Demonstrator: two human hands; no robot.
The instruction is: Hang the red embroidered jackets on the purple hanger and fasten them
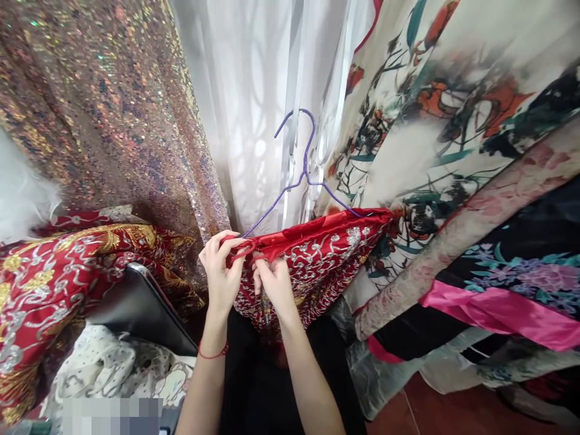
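A red garment with silver and gold embroidery (324,257) hangs from a purple wire hanger (309,148), its waist edge spread along the hanger's lower arms. My left hand (223,263) is closed on the garment's left upper corner, where a thin red strap (244,251) loops at the fingers. Just right of it, my right hand (272,279) pinches the top edge of the same garment. The hanger's hook stands free in front of white fabric. Where the hanger's left end meets the cloth is hidden by my left fingers.
Sequined fabric (113,109) hangs at left, white curtain (244,121) behind, floral cloth (417,121) at right. Another red embroidered garment (58,272), a black bag-like item (140,308) and dotted white cloth (104,362) lie lower left. Black cloth with pink trim (493,314) hangs at right.
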